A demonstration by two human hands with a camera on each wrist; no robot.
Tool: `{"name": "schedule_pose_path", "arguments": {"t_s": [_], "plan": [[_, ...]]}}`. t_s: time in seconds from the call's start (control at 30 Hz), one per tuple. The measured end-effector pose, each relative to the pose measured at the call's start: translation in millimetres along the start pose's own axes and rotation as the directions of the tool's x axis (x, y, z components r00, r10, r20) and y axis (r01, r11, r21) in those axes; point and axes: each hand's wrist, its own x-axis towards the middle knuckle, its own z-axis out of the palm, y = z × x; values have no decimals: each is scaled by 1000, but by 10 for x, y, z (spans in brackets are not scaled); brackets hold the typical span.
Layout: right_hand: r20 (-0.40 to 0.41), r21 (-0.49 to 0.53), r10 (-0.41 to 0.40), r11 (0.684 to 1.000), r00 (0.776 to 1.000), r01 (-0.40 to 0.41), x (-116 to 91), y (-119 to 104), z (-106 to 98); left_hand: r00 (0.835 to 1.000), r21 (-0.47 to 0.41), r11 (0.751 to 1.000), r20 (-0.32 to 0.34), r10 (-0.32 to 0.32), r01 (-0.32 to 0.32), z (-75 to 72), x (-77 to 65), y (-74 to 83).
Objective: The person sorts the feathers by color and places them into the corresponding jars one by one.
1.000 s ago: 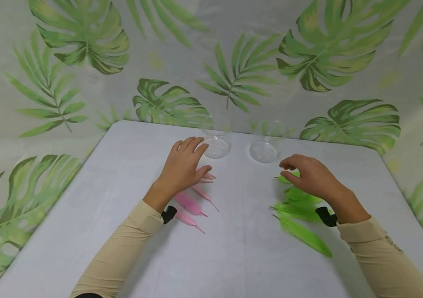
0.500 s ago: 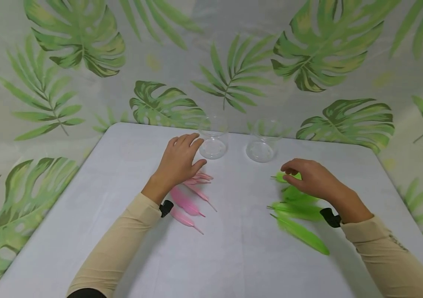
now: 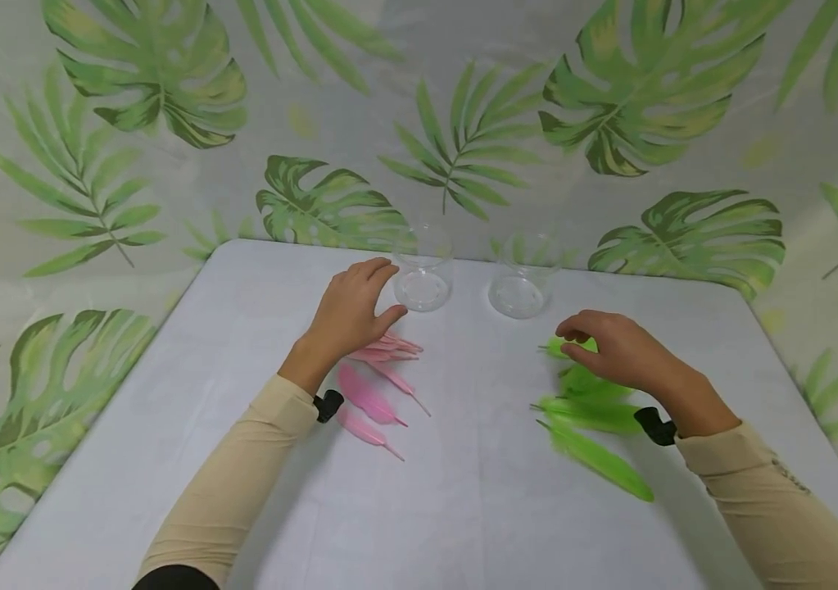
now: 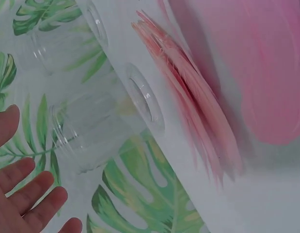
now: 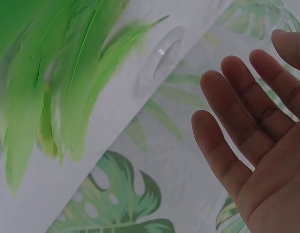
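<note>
My left hand (image 3: 352, 307), fingers extended and thumb apart, hovers over several pink feathers (image 3: 365, 395) with nothing in its grasp. Its fingertips are beside the left clear plastic cup (image 3: 423, 288). In the left wrist view a bundle of pale pink feathers (image 4: 198, 102) lies on the cloth. My right hand (image 3: 619, 348) hangs above several green feathers (image 3: 603, 463), fingers slightly bent and holding nothing. The right clear plastic cup (image 3: 519, 293) stands beyond it, upright. Green feathers (image 5: 67, 77) fill the upper left of the right wrist view, away from the fingers.
A white cloth covers the table (image 3: 455, 508). Behind its back edge hangs a curtain (image 3: 492, 123) printed with green leaves. Both cups stand close to that edge, side by side with a small gap. A small black wrist camera (image 3: 656, 427) sits at the right cuff.
My left hand has shifted a little to the left and away from me, uncovering more pink feathers. The right hand has moved slightly; feathers and cups stay in place.
</note>
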Motion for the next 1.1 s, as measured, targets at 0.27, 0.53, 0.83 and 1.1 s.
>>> {"name": "schedule_pose_path", "arguments": {"t_s": [0.27, 0.53, 0.83, 1.1], "plan": [[18, 99, 8, 995, 1000, -10, 46, 32, -7, 995, -201, 974, 32, -98, 103, 75, 115, -29], [27, 164, 50, 985, 998, -54, 34, 110, -28, 985, -339, 926, 9, -174, 167, 170, 271, 29], [39, 171, 81, 982, 996, -86, -25, 142, -91, 953, -486, 832, 6, -303, 268, 324, 508, -48], [38, 161, 102, 981, 994, -107, -138, 253, -113, 895, -660, 616, 223, -385, 430, 441, 580, -180]]}}
